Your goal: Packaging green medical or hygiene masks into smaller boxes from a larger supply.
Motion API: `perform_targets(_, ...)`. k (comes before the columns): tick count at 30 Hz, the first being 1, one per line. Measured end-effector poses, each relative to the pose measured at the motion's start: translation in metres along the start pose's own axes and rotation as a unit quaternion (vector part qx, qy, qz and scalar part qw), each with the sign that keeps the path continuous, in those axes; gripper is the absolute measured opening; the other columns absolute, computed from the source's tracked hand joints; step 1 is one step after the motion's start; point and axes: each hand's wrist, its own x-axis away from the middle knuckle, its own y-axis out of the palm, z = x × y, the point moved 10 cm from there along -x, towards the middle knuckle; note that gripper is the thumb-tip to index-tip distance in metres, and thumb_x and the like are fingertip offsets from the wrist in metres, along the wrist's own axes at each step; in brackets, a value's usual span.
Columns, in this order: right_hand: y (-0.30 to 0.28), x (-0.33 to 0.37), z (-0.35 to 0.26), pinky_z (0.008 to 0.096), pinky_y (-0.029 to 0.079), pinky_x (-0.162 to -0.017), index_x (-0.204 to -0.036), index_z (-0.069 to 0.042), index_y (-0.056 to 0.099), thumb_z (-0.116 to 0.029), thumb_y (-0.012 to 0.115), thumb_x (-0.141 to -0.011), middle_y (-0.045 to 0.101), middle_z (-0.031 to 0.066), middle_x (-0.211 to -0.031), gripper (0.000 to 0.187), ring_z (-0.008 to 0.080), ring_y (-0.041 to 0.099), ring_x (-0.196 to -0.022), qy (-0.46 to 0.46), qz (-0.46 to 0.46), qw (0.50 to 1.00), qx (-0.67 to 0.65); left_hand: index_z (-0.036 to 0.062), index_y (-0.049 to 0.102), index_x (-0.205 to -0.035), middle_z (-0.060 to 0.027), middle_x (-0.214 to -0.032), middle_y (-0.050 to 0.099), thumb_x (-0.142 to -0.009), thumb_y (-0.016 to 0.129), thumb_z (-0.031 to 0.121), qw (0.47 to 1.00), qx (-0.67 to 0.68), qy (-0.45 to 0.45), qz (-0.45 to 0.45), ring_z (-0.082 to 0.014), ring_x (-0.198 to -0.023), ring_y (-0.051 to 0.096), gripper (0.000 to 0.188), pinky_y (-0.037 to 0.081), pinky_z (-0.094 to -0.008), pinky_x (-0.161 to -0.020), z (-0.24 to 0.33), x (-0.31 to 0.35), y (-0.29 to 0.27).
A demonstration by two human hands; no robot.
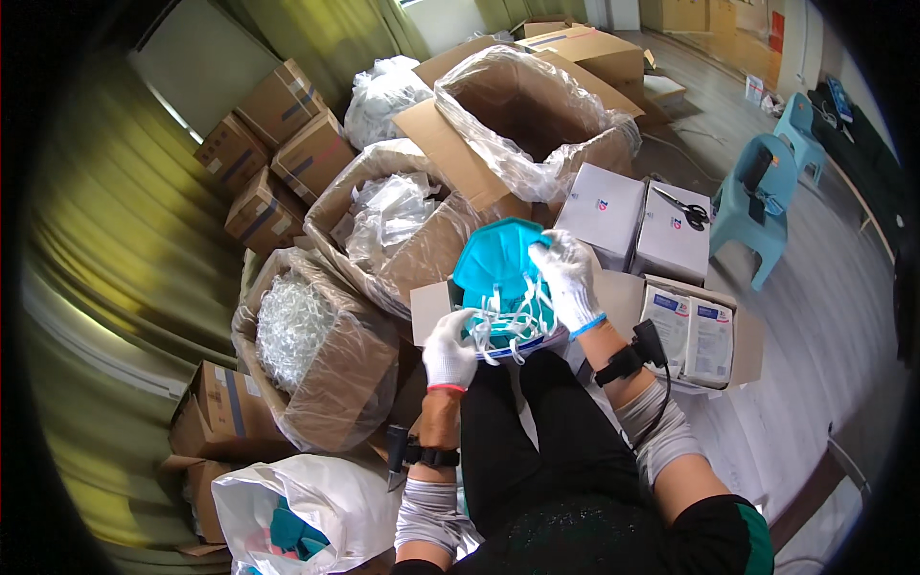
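Masks (501,255), teal with white straps, are bunched just above the lap (498,422). I have the right hand (568,278) pinching the upper one's right edge; the left hand (449,352) is curled at the bunch's lower left, though I cannot tell what it grips. Rightward, I see scissors (694,218) on a pale box (669,255), beyond packets (709,347) in an open carton (749,343).

masks (500,257): matt fabric | gloves (567,276): knitted cloth | liner (606,136): glossy plastic | carton (280,102): matt cardboard
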Motion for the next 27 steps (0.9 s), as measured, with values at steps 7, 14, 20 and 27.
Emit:
perform_targets(7,0.018,0.014,-0.004,0.0228,0.051,-0.061,-0.101,-0.006,0.062,-0.007,0.071,-0.087,0.061,-0.0008,-0.084,0.017,0.0062,0.058,-0.073,0.095,-0.031,0.995,-0.004,-0.0038,0.049,-0.135,-0.0153,-0.132,0.057,-0.069,0.087,0.014,0.988,0.127,-0.053,0.065,-0.0256,-0.118,0.058,0.077,0.045,-0.0384,-0.102,-0.018,0.003,-0.036)
perform_targets(14,0.046,0.031,0.016,0.0248,0.053,-0.078,-0.109,-0.004,0.061,-0.008,0.072,-0.087,0.064,0.0032,-0.099,0.024,0.0102,0.06,-0.089,0.079,-0.07,0.994,-0.03,0.0042,0.062,-0.117,-0.0015,-0.101,0.067,-0.095,0.067,0.019,0.824,0.541,-0.165,0.012,-0.0074,-0.083,0.061,0.027,0.051,-0.0229,-0.068,-0.002,-0.008,0.033)
perform_targets(20,0.071,0.071,0.043,0.0262,0.05,-0.067,-0.109,-0.006,0.064,-0.022,0.061,-0.098,0.063,0.0017,-0.093,0.02,0.0093,0.059,-0.074,0.197,-0.316,0.92,0.126,0.0086,0.066,-0.108,0.0035,-0.084,0.064,-0.099,0.062,0.025,0.923,0.324,-0.062,0.198,-0.0031,-0.065,0.052,0.019,0.042,-0.0206,-0.055,-0.018,0.002,0.003)
perform_targets(27,0.06,0.097,0.074,0.025,0.045,-0.048,-0.093,-0.008,0.064,-0.024,0.062,-0.097,0.059,-0.0013,-0.074,0.016,0.0082,0.054,-0.053,0.381,-0.309,0.871,-0.037,0.0122,0.062,-0.102,0.0056,-0.077,0.058,-0.099,0.062,0.021,0.852,0.44,-0.222,0.177,-0.0019,-0.053,0.042,0.01,0.035,-0.0182,-0.044,-0.038,0.017,0.021)
